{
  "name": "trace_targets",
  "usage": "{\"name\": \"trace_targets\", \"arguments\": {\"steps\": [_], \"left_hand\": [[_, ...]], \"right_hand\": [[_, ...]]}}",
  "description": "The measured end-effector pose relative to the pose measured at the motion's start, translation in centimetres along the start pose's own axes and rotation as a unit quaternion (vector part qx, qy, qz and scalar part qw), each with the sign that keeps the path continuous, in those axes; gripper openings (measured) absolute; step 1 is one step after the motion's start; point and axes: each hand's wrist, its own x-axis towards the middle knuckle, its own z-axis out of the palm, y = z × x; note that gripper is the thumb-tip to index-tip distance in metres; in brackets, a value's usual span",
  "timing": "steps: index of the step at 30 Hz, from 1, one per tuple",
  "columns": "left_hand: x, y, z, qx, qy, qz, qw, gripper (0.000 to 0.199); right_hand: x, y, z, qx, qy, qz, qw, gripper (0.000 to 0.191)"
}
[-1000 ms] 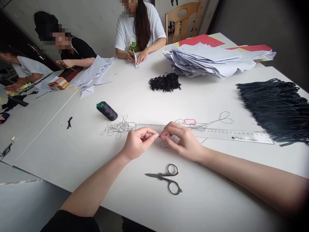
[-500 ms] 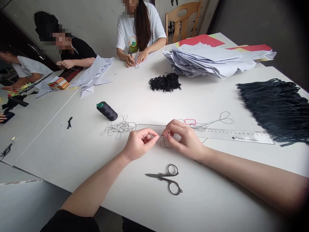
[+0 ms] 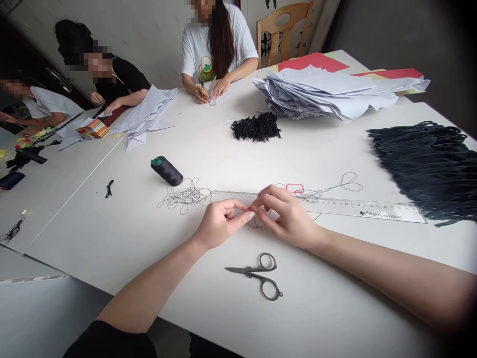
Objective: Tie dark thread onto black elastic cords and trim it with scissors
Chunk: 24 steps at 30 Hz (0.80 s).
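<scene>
My left hand (image 3: 219, 223) and my right hand (image 3: 285, 214) meet at the fingertips above the white table. Both are closed in a pinch on fine black thread (image 3: 257, 224), whose loops show just below the fingers; the pinched bit itself is mostly hidden. Behind my hands lies a clear ruler (image 3: 365, 210), partly covered by them. A pair of metal scissors (image 3: 253, 273) rests with parted handles on the near side. To the left are a loose tangle of black thread (image 3: 184, 195) and a spool of black thread (image 3: 167, 171) on its side.
A thick bundle of black cords (image 3: 428, 169) lies at the right, a smaller black bundle (image 3: 256, 127) farther back. Stacked white paper (image 3: 320, 92) stands behind. Across the table a person (image 3: 219, 54) holds a pen; two others sit at the far left. A striped box (image 3: 93, 128) is near them.
My left hand's fingertips have moved right and now touch those of my right hand; a small gap was between them before. Scissors, spool and ruler stay where they were.
</scene>
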Motion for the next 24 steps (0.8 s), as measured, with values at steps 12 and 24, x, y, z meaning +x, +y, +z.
{"name": "trace_targets", "arguments": {"steps": [12,24], "left_hand": [[0.7,-0.9,1.2,-0.212,0.002,-0.094,0.973,0.037],[0.7,-1.3,1.3,-0.191,-0.016,-0.045,0.98,0.022]], "right_hand": [[0.1,0.2,-0.3,-0.2,0.04,-0.071,0.976,0.009],[0.1,0.3,-0.1,-0.093,0.019,-0.015,0.995,0.007]]}}
